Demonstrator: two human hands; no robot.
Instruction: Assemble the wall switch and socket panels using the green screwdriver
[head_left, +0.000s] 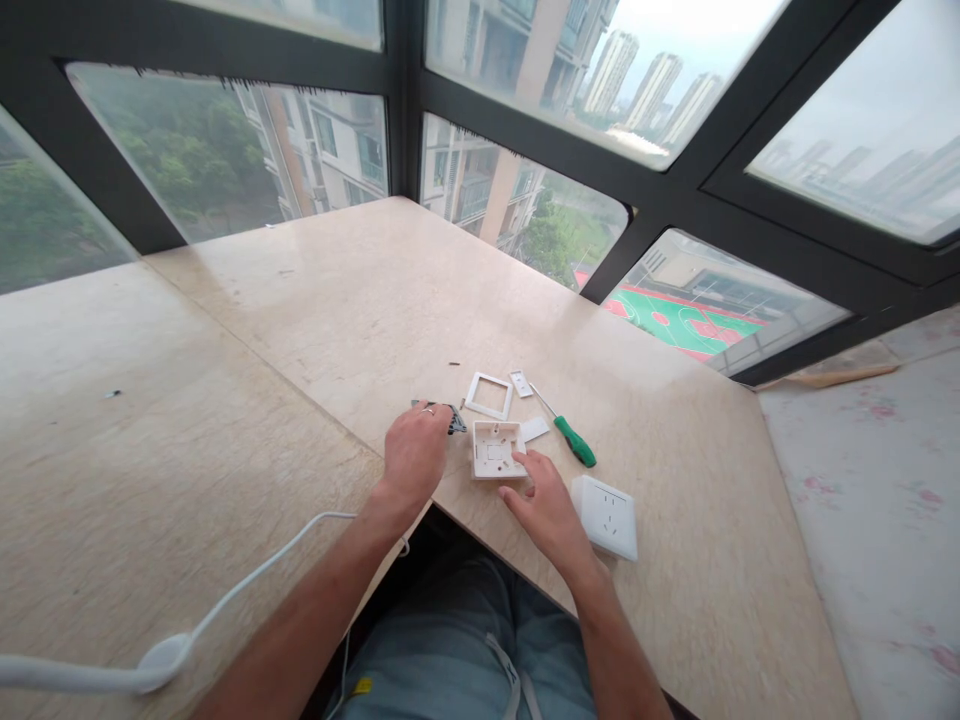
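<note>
My left hand (420,447) is closed on a dark grey socket insert (457,420), mostly hidden behind the fingers. Just to its right sits a white wall-mount back box (496,452), its open side facing up. At that box's right wall, the fingertips of my right hand (541,492) touch the edge, with thumb and fingers apart. Behind the box lie a white square frame (489,396), a small white plate (521,383) and a flat white piece (535,429). A green-handled screwdriver (576,442) rests to the right of these parts.
An assembled white wall socket (608,517) stands right of my right hand. A white cable (259,563) runs over the stone countertop (300,330) at the left. Small dark bits, among them a screw-like one (454,364), lie farther back. Dark-framed windows border the counter.
</note>
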